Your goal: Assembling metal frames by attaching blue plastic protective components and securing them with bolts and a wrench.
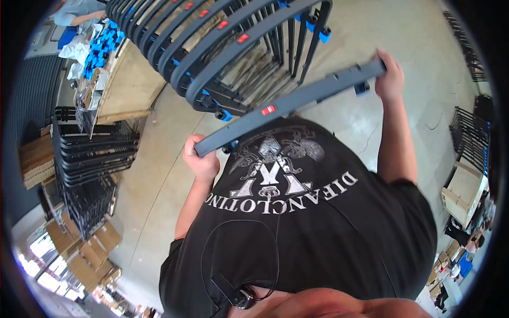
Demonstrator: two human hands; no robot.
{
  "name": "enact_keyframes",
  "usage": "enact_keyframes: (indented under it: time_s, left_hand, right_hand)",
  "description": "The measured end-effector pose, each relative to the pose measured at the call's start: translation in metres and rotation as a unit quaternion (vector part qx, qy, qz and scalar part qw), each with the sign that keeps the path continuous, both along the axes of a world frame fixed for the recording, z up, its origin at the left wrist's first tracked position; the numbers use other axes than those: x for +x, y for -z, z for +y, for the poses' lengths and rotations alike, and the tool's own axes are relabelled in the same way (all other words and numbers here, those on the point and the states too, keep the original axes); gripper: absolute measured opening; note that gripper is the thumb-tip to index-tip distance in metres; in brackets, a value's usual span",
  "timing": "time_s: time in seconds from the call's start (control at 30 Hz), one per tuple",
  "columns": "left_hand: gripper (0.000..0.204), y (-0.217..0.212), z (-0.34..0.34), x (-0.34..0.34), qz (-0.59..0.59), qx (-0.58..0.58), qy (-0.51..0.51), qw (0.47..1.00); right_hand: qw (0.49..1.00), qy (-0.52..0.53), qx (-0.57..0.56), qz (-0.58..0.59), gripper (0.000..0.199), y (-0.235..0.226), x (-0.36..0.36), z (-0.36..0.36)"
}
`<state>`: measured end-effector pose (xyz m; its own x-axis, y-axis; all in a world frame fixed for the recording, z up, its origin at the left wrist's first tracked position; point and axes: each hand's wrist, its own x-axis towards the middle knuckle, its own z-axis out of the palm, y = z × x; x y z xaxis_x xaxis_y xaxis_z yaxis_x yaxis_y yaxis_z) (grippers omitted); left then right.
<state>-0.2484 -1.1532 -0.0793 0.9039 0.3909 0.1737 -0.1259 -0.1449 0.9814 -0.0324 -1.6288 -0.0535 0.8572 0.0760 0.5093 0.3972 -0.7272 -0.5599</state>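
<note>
While I look down over my black printed shirt (297,222), both my hands grip one long grey plastic bar (289,103) that runs slantwise across my chest. My left hand (200,159) is closed in a fist around the bar's lower end, thumb and fingers wrapped tight. My right hand (391,77) is curled over the upper end, fingers folded across the top edge. A small red tag (269,109) sits near the middle of the bar, and a blue clip (362,87) shows under it close to my right hand.

Just beyond the bar stands a row of the same grey curved frames (212,37), packed side by side, each with a red tag and blue fittings at the feet. They rest on the pale concrete floor (424,47). To my left, a stack of dark frames (95,153) lies flat, with cardboard boxes (90,249) near it. Farther off on that side is a wooden worktable (132,79) strewn with blue parts (103,47), where another person's sleeve (79,10) shows.
</note>
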Motion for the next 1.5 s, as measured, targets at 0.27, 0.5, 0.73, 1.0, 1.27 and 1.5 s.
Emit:
enact_keyframes:
  time_s: [0.27,0.5,0.73,1.0,1.27,1.5]
  left_hand:
    - [0.018,0.031,-0.05,0.031,0.065,0.057,-0.146,0.985]
    - [0.018,0.031,-0.051,0.035,0.074,0.069,-0.207,0.973]
    - [0.019,0.017,-0.045,0.054,0.098,0.224,-0.242,0.939]
    - [0.043,-0.016,-0.04,0.052,0.198,0.144,-0.152,0.958]
    - [0.045,0.004,0.055,-0.021,0.19,0.089,-0.049,0.976]
    - [0.052,0.115,0.185,-0.164,0.431,0.066,-0.065,0.898]
  right_hand:
    - [0.815,-0.101,0.482,0.305,0.029,0.053,0.141,0.012]
    - [0.809,-0.114,0.46,0.349,0.031,0.042,0.159,0.032]
    - [0.843,-0.082,0.401,0.349,0.035,0.029,0.159,0.047]
    - [0.875,0.033,0.435,0.208,0.037,0.074,0.167,0.002]
    - [0.868,0.132,0.159,0.451,0.038,0.311,0.076,-0.128]
    - [0.68,0.048,-0.117,0.722,0.025,0.427,-0.117,-0.033]
